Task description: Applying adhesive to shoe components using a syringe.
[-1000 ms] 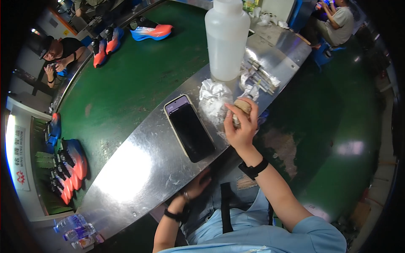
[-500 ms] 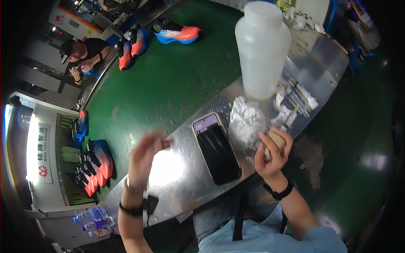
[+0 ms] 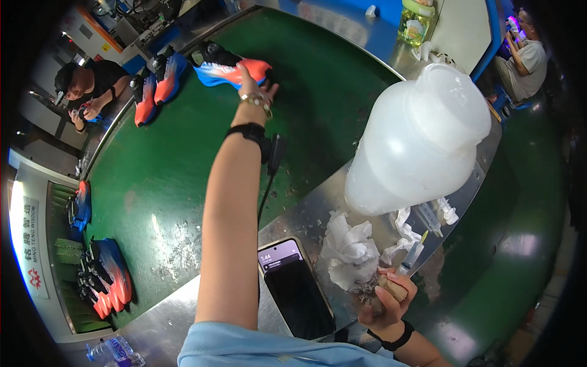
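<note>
My left hand [image 3: 255,96] is stretched far forward, its fingers apart at the toe of an orange, white and blue sports shoe [image 3: 227,68] on the green belt. Some fingers overlap the toe; a firm hold is not visible. In my right hand [image 3: 386,306], near the bench's front edge, is a rough beige block [image 3: 392,287] with the fingers closed round it. Beside that hand stand out a syringe [image 3: 411,255] with a yellowish tip and a heap of crumpled white tissue [image 3: 350,252]. A phone [image 3: 298,287] lies on the metal bench top, partly behind my left arm.
A large white plastic jug [image 3: 416,147] stands on the metal bench. More shoes [image 3: 165,76] sit at the far left of the belt, others [image 3: 110,278] at the near left. One co-worker [image 3: 92,85] sits far left, another [image 3: 523,61] far right. A bottle [image 3: 113,352] lies lower left.
My left hand has gone from above the metal bench out to the shoe at the far side of the belt. My right hand still holds the beige block. The view has shifted.
</note>
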